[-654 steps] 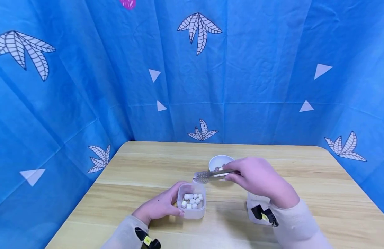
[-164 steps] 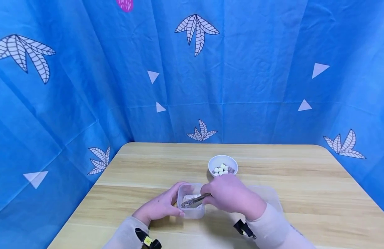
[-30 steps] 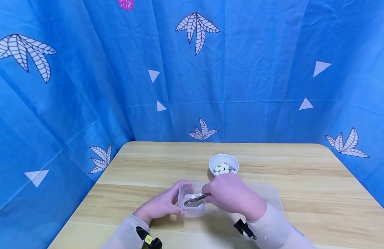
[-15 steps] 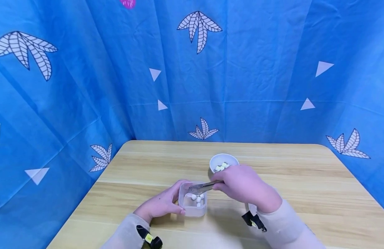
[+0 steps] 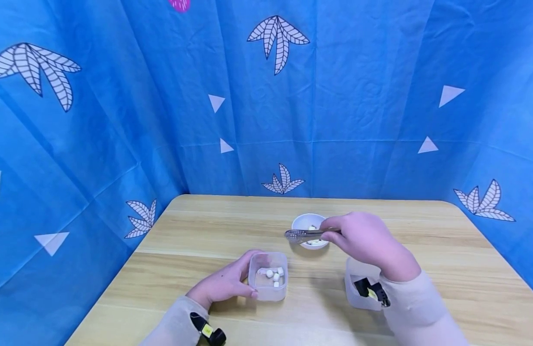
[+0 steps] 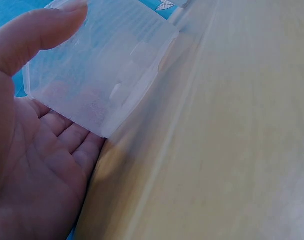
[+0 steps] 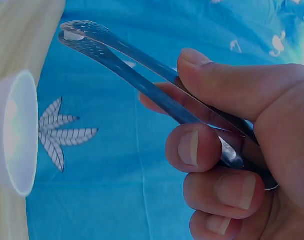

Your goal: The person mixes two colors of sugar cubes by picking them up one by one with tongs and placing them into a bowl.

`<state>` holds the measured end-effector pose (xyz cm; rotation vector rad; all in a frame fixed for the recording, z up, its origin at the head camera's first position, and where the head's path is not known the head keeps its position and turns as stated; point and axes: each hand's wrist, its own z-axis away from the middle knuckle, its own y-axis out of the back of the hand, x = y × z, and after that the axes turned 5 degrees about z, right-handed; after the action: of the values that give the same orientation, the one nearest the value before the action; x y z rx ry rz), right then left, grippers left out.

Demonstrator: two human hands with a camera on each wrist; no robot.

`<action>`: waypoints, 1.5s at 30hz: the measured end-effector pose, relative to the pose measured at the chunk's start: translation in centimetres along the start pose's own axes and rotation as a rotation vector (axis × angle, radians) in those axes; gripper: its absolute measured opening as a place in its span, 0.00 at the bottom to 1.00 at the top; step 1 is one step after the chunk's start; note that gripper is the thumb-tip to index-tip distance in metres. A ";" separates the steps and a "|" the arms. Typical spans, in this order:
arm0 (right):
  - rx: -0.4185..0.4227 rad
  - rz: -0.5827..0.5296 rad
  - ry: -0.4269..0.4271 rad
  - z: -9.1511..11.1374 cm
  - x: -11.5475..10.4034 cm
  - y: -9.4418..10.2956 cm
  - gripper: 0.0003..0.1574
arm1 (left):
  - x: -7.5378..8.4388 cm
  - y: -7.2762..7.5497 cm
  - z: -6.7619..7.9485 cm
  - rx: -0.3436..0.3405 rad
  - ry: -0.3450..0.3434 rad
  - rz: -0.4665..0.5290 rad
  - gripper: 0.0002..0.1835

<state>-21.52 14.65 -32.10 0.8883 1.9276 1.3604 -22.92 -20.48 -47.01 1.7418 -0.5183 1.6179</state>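
My left hand (image 5: 225, 281) grips a clear plastic container (image 5: 268, 294) on the table, thumb at the near side and fingers behind. Several small white cubes (image 5: 276, 277) lie inside it. My right hand (image 5: 365, 240) holds metal tongs (image 5: 300, 236) with perforated tips, level over the white bowl (image 5: 302, 221). In the right wrist view, a small white piece (image 7: 73, 36) is pinched between the tong tips. White cubes show in the bowl, partly hidden by the tongs and hand. The left wrist view shows my thumb and fingers around the container (image 6: 112, 60).
A second clear container (image 5: 357, 298) stands at the right, partly covered by my right wrist. The wooden table (image 5: 231, 216) ends at a blue patterned curtain (image 5: 357, 96) behind and at the sides.
The tongs have risen out of the left container and moved right, over the bowl. Fewer white cubes lie in that container than about 22 seconds ago. My left hand stays in place.
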 end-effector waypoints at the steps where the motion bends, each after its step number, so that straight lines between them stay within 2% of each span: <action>1: 0.001 0.003 -0.010 0.1 0.3 0.1 0.06 | 0.0 0.0 0.0 -0.002 -0.002 0.002 0.47; 11: -0.015 0.031 -0.090 0.4 2.8 0.1 0.07 | -0.3 0.0 -0.1 -0.021 -0.038 0.017 0.47; 20: -0.084 0.056 -0.200 0.7 4.9 0.0 0.11 | -0.1 -0.1 -0.1 -0.017 -0.023 0.025 0.46; 30: -0.121 0.042 -0.258 0.9 5.6 0.1 0.14 | -0.1 -0.3 0.0 -0.028 -0.045 0.039 0.46; 38: -0.110 -0.034 -0.223 0.6 5.0 0.1 0.17 | -0.2 -0.2 0.0 -0.022 -0.041 0.034 0.47; 45: -0.103 -0.123 -0.096 0.2 3.1 -0.1 0.13 | -0.4 -0.2 -0.1 -0.036 -0.061 0.042 0.47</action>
<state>-23.19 17.27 -32.56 0.7586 1.7920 1.3083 -22.88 -20.34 -47.42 1.7690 -0.6138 1.5785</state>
